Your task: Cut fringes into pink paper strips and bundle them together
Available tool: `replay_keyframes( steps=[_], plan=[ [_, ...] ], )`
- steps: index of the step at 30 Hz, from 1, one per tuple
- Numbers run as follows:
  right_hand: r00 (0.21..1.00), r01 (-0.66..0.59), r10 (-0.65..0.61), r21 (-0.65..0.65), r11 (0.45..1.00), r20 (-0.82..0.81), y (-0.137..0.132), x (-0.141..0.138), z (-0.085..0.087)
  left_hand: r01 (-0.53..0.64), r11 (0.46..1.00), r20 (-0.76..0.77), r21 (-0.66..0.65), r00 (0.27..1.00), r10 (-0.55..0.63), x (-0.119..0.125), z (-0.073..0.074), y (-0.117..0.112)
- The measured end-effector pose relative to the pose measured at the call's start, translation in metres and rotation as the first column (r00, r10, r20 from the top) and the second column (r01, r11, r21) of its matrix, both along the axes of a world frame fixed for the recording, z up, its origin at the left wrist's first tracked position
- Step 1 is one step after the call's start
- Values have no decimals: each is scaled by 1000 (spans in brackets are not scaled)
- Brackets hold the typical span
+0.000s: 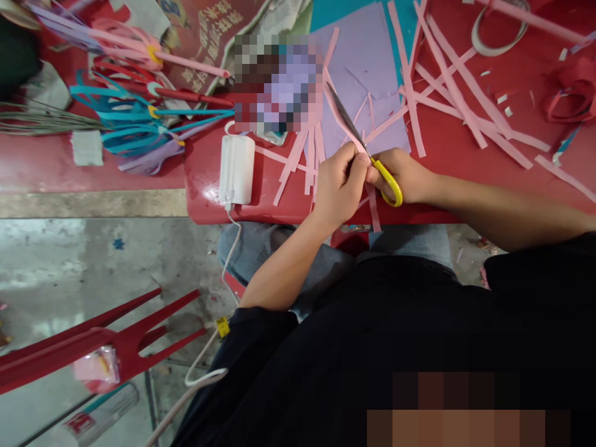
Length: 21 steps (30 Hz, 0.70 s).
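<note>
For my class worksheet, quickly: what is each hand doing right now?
Left hand: closed, pinching a pink paper strip.
Right hand: closed on the yellow-handled scissors.

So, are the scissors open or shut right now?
Shut, or nearly: the scissors show one narrow dark blade line, no gap. The right hand grips them; the left hand pinches a pink strip.
</note>
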State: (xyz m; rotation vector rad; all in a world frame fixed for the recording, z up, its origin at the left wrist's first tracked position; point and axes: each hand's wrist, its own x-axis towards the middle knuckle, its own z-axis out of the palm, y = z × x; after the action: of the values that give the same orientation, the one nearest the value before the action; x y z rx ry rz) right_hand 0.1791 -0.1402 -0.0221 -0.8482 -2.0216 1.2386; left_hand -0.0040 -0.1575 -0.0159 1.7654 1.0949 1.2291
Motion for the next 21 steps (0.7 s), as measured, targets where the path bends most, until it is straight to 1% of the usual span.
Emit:
replay_keyframes(
  steps=[5,12,21],
  plan=[
    [1000,4,-3,-32,999,18,-1,0,2,-1,1000,-4,-2,1000,1,0,1,0],
    [1000,1,-1,5,1000,-9,-1,0,0,5,1000,-6,-9,1000,-5,-1,0,0],
    [1000,14,-14,-27,1000,15,0,-1,1,-3,999,19,-39,1000,3,0,-1,0]
  ],
)
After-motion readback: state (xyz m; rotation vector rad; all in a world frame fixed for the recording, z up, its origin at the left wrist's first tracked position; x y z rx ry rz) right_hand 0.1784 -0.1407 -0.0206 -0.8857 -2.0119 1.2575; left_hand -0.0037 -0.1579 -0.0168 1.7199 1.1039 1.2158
